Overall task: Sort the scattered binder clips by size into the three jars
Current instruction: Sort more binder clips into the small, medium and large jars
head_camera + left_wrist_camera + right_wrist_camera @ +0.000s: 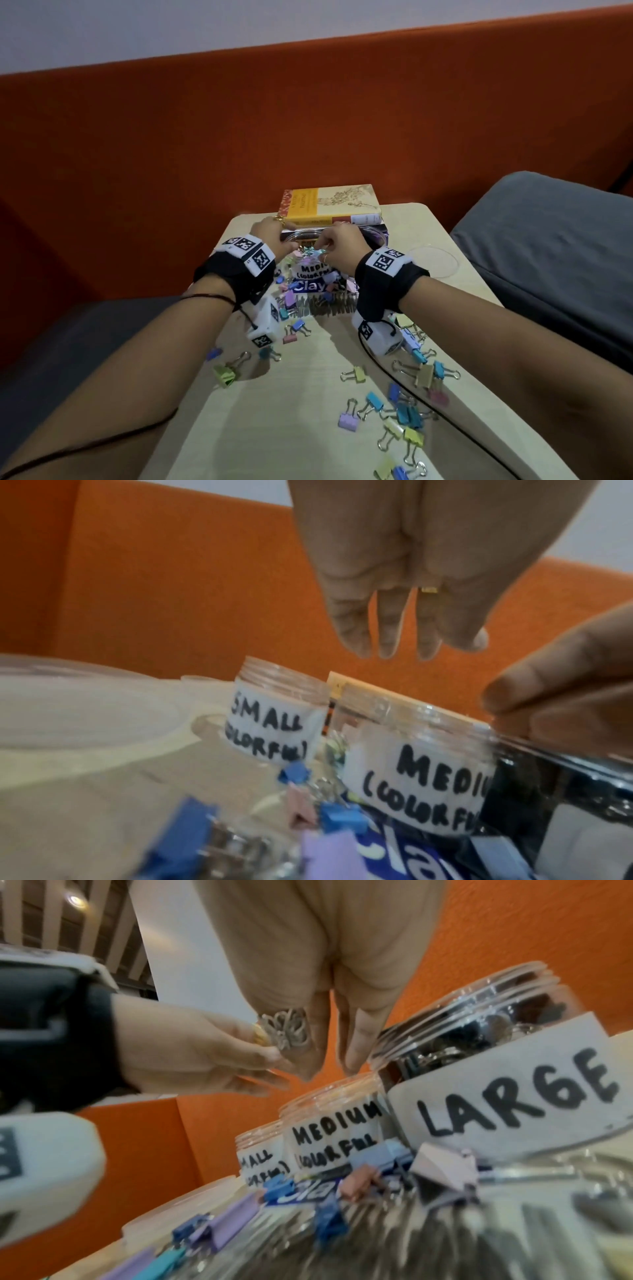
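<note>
**Both hands meet above the jars**

From the left, we see the small jar (277, 712), the medium jar (414, 750) and the large jar (507, 1074) in a row. Our left hand (404, 569) hangs over the first two, fingers straight, slightly apart and empty. Our right hand (329, 969) hovers beside it; whether it pinches a clip, we cannot tell. Scattered binder clips (394, 404) lie nearer us, well below the fingertips. We judge them light, stiff and springy, best pinched by the coloured body, since the wire loops swing.
</note>
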Tool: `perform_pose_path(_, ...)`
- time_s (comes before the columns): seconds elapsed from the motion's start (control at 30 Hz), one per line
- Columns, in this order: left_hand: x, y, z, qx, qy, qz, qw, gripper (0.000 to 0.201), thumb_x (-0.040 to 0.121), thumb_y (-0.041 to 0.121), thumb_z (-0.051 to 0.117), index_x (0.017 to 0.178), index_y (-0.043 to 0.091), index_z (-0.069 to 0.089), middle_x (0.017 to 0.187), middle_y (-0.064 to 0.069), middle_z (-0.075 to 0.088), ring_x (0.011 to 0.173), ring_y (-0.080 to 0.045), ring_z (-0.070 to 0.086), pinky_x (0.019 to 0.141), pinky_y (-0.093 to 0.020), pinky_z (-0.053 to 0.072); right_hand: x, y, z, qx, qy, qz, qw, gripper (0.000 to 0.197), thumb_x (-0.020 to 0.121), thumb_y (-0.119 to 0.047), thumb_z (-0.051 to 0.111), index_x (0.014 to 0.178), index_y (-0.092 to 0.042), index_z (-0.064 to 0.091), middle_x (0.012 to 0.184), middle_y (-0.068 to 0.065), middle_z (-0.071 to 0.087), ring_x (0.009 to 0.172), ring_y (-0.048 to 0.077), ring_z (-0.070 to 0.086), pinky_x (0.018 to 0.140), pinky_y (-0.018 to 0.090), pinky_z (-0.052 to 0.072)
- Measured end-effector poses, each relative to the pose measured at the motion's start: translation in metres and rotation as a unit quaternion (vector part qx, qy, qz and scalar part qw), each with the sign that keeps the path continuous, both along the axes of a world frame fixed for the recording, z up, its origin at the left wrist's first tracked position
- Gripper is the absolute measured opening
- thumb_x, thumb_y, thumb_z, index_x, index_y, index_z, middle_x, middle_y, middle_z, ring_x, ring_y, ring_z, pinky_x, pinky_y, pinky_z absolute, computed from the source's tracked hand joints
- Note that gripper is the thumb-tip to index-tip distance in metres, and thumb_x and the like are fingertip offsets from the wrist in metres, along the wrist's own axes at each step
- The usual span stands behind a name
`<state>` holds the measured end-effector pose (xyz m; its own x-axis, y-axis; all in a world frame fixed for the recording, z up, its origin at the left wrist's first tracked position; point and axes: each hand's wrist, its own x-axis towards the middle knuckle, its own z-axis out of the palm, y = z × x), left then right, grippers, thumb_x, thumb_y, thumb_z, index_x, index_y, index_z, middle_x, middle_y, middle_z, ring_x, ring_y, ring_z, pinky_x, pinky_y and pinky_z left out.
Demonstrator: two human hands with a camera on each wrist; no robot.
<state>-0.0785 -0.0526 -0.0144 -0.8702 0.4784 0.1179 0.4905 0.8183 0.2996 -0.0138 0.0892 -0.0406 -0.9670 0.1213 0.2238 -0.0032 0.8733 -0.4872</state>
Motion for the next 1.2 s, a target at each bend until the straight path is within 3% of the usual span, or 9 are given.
perform_pose_path(0.17,0.024,-0.048,-0.007,-0.039,-0.086,0.005,0.996,0.038,0.080,0.016,0.073,0.116,0.015,0.061,0.117,-0.007,0.064,0.098,-0.018,0.060,0.082,-0.024,0.046,0.005,-0.028,-0.001,0.022,-0.070,0.073,0.995,0.022,0.083,0.007,0.057,0.094,-0.001,0.074,0.097,0.011,0.073,0.089,0.021,0.065,0.074,0.024,0.048)
perform_pose_path(0.3,0.035,-0.061,-0.022,-0.149,-0.172,-0.031,0.973,0.038,0.081,0.019,0.073,0.117,0.015,0.065,0.117,-0.007,0.066,0.105,-0.021,0.062,0.076,-0.021,0.041,0.008,-0.050,-0.004,0.085,-0.125,0.124,0.981,0.025,0.085,0.002,0.057,0.105,-0.003,0.072,0.111,0.012,0.071,0.105,0.025,0.065,0.075,0.023,0.045)
perform_pose_path(0.43,0.040,-0.057,-0.032,-0.174,-0.169,-0.040,0.969,0.045,0.075,0.037,0.077,0.112,0.014,0.067,0.098,-0.004,0.064,0.090,-0.019,0.059,0.075,-0.025,0.044,0.008,-0.061,-0.008,0.128,-0.162,0.131,0.970,0.029,0.086,-0.005,0.058,0.113,-0.007,0.068,0.119,0.011,0.067,0.110,0.029,0.061,0.092,0.031,0.050)
perform_pose_path(0.57,0.031,-0.049,-0.043,-0.206,-0.138,-0.009,0.969,0.048,0.057,0.059,0.077,0.086,0.023,0.064,0.086,-0.001,0.067,0.087,-0.024,0.068,0.076,-0.031,0.053,0.006,-0.062,-0.013,0.147,-0.197,0.132,0.960,0.030,0.086,0.000,0.053,0.110,-0.007,0.069,0.117,0.013,0.068,0.108,0.032,0.062,0.093,0.039,0.052)
perform_pose_path(0.7,0.034,-0.046,-0.043,-0.202,-0.139,-0.003,0.969,0.038,0.070,0.045,0.076,0.060,0.024,0.046,0.065,0.009,0.049,0.080,-0.015,0.053,0.062,-0.017,0.042,0.009,-0.061,-0.014,0.150,-0.179,0.118,0.965,0.030,0.089,-0.009,0.056,0.117,-0.004,0.064,0.120,0.014,0.065,0.112,0.031,0.059,0.092,0.032,0.047)
perform_pose_path(0.9,0.027,-0.052,-0.043,-0.163,-0.150,-0.044,0.974,0.019,0.082,0.035,0.069,0.076,0.019,0.061,0.080,-0.003,0.061,0.073,-0.018,0.053,0.064,-0.028,0.044,0.013,-0.046,-0.005,0.081,-0.107,0.096,0.986,0.029,0.081,-0.007,0.064,0.110,-0.009,0.066,0.090,0.004,0.062,0.081,0.018,0.053,0.058,0.022,0.040)
perform_pose_path(0.97,0.026,-0.054,-0.041,-0.135,-0.143,-0.039,0.980,0.020,0.084,0.035,0.066,0.076,0.018,0.062,0.079,-0.004,0.056,0.072,-0.018,0.050,0.058,-0.024,0.040,0.013,-0.036,0.006,0.031,-0.089,0.081,0.992,0.026,0.078,-0.009,0.068,0.105,-0.010,0.066,0.076,-0.003,0.055,0.075,0.016,0.051,0.057,0.023,0.041)
perform_pose_path(1.1,0.019,-0.052,-0.024,-0.041,-0.115,-0.020,0.992,0.033,0.084,0.039,0.065,0.097,0.010,0.073,0.093,-0.002,0.068,0.088,-0.020,0.061,0.079,-0.031,0.048,0.006,-0.018,0.015,-0.042,-0.027,0.000,0.999,0.010,0.078,-0.012,0.070,0.081,-0.011,0.061,0.068,-0.004,0.053,0.059,0.011,0.048,0.053,0.024,0.043)
perform_pose_path(1.2,0.015,-0.040,-0.004,0.021,-0.087,-0.016,0.996,0.034,0.088,0.039,0.061,0.098,0.008,0.073,0.088,-0.004,0.064,0.085,-0.020,0.058,0.074,-0.027,0.043,-0.005,-0.015,0.013,-0.024,0.003,-0.061,0.998,0.009,0.082,-0.013,0.067,0.076,-0.009,0.062,0.061,-0.003,0.050,0.068,0.019,0.051,0.054,0.024,0.038)
